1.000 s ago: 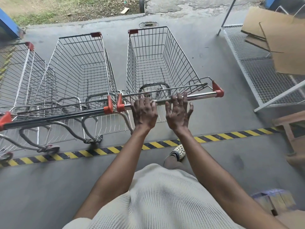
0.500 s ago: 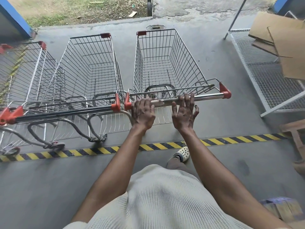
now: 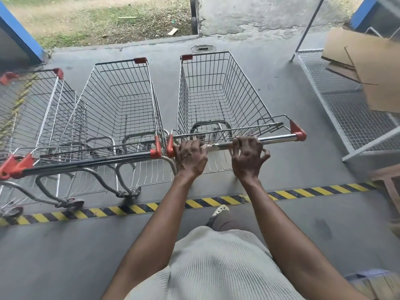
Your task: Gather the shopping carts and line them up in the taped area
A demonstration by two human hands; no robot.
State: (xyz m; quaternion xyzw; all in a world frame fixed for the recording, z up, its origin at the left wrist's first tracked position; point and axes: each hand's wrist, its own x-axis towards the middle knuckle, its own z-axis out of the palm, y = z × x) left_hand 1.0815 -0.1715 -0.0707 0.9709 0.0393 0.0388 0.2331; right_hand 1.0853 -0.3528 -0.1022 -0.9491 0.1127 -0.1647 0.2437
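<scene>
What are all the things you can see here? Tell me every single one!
shopping carts: at least three, silver wire with red corners, side by side beyond the tape
handle: one, silver bar with red ends, on the rightmost cart
tape: one strip, yellow and black, across the grey floor
cardboard sheets: a few, brown, upper right, over the mesh rack
mesh rack: one, pale grey, right side
drain cover: one, dark, on the floor past the carts
shoe: one, white, by the tape
left hand: one, grips the handle near its left end
right hand: one, grips the handle near its middle
</scene>
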